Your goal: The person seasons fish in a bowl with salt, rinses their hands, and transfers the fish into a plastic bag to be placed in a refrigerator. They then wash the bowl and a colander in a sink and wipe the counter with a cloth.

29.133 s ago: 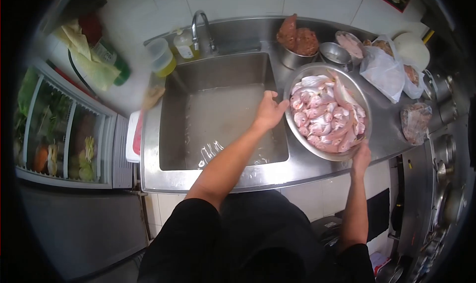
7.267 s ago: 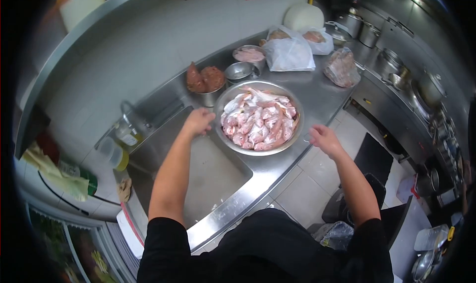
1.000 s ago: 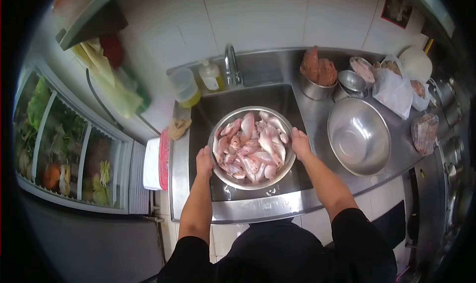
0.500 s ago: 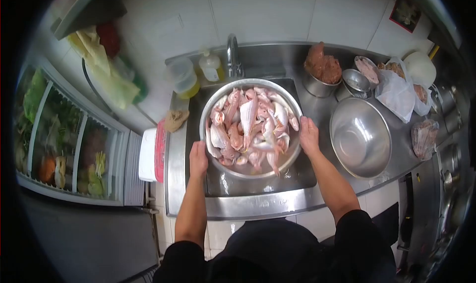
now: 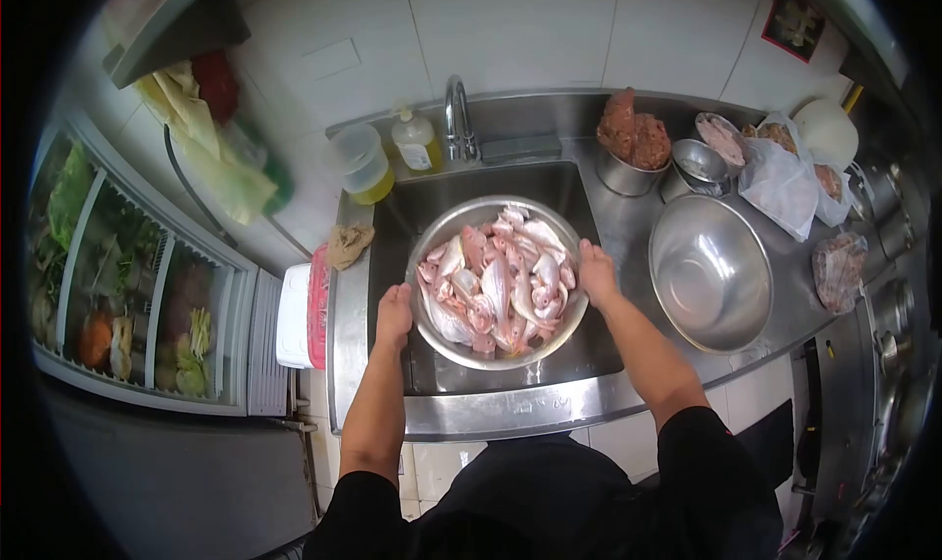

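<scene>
A round steel bowl [image 5: 453, 228] heaped with whole pinkish fish [image 5: 496, 290] is over the sink basin [image 5: 391, 228]. My left hand [image 5: 394, 315] grips its left rim, and my right hand [image 5: 597, 273] grips the rim on the opposite side. Both hands have their fingers closed at the edge, with the fingertips mostly hidden behind the bowl. The fish lie loosely piled, several with their bellies towards me. Just behind the bowl stands the curved faucet [image 5: 453, 118].
A second steel bowl [image 5: 711, 275] sits on the right counter. Behind it are a pot of reddish meat [image 5: 633, 175], small bowls and plastic bags [image 5: 785, 187]. A soap bottle [image 5: 417, 143], a plastic tub [image 5: 358, 162] and a brown cloth [image 5: 348, 246] line the left side.
The bowl looks smaller and lower in the sink, with its far rim farther from the faucet. The fish have shifted in the pile. Both hands still hold the rim.
</scene>
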Tool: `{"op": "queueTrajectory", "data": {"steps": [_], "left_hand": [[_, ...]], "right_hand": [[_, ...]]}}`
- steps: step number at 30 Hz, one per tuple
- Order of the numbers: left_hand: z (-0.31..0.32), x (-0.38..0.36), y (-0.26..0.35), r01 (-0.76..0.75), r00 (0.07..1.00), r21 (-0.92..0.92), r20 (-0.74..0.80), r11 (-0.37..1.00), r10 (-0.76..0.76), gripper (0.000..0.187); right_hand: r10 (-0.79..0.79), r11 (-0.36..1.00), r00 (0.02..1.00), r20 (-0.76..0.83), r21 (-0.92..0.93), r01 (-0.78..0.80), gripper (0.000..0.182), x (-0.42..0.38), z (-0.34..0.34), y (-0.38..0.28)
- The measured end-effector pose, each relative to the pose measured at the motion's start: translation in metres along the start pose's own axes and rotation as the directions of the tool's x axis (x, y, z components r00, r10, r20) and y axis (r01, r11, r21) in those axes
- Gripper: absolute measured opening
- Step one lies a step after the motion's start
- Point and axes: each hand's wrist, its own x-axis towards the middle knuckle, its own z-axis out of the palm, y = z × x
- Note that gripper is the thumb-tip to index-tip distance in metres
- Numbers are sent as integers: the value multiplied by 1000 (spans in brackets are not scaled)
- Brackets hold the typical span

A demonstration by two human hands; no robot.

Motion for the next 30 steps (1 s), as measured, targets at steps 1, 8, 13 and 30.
{"op": "queueTrajectory", "data": {"steps": [1, 8, 13, 30], "left_hand": [[-2, 2, 8, -26, 999, -3, 22, 1000, 26, 29], [-4, -3, 20, 66, 995, -44, 76, 997, -63, 26], [4, 6, -19, 22, 1000, 33, 7, 999, -22, 27], [4, -16, -24, 100, 994, 99, 34, 990, -104, 26]], "right_hand": [[-90, 996, 994, -62, -13, 90, 48, 0, -8, -23], [-191, 980, 980, -57, 52, 194, 46, -6, -8, -17], [45, 997, 999, -30, -57, -46, 51, -17, 13, 26], [-75, 995, 995, -62, -77, 70, 47, -32, -8, 4]]}}
